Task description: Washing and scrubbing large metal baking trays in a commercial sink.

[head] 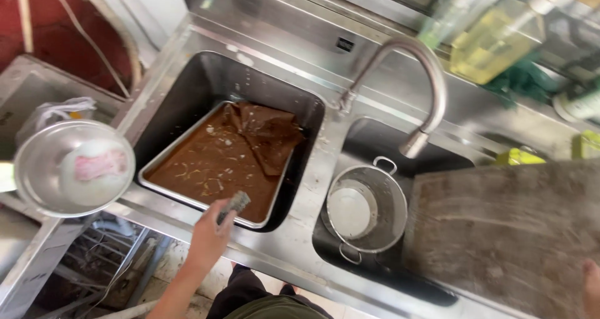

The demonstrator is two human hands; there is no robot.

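While the person leans over the stainless-steel double sink, the left hand is closed round a small grey scouring sponge, fingers wrapped about its lower end so the upper end sticks out over the near rim of a rectangular metal baking tray. That tray lies tilted in the left basin, filled with murky brown water, and a crumpled brown sheet of paper lies soaked in its far right corner. In the right basin stands a round steel pot with two loop handles, upright, a pale lid or dish resting inside it. Above the divider between the basins the curved steel tap arches over, its spout ending above the right basin. Across the right side of that basin lies a large worn wooden chopping board, grey and scratched. Of the right hand only a sliver shows at the picture's edge, against the board's near corner, and I cannot tell whether it is open or closed. Off to the left a round steel bowl holds a white and pink cloth. Behind the tap, blurred, stands a clear bottle of yellow liquid.
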